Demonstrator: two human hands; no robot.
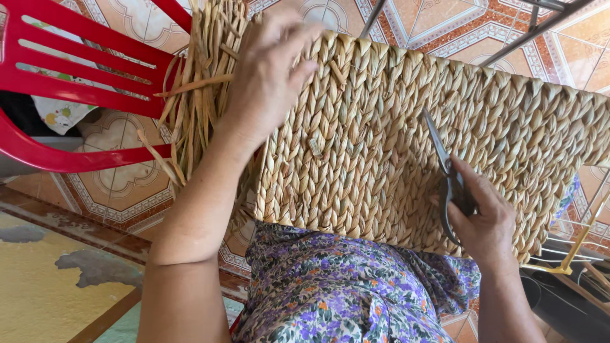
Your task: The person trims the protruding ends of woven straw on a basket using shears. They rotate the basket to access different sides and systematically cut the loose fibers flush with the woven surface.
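Right now I am looking down at a woven basket (pixel 394 140) of pale, plaited straw-coloured fibre, which is lying tilted across my lap with one broad wall facing the camera; the floral purple fabric (pixel 337 292) of my clothing is showing just beneath its lower edge. I cannot tell what, if anything, is lying inside the basket, since only its outer wall is showing. My left hand (pixel 270 76) is resting flat on the upper left corner of the basket, fingers spread fairly wide and pressing on the weave rather than gripping anything. My right hand (pixel 486 222) is sitting against the lower right part of the wall, its fingers curled closed around the handles of a pair of dark metal scissors (pixel 445 168), whose blades are pointing up and to the left, lying close together against the plaits. Loose, untrimmed strands of fibre (pixel 197 82) are sticking out in a bundle past the basket's left end, just beside my left wrist. Behind those strands a red plastic chair (pixel 82 82) is standing on the patterned orange and white floor tiles (pixel 121 184). Thin metal rods (pixel 527 32) are crossing the top right corner above the basket.
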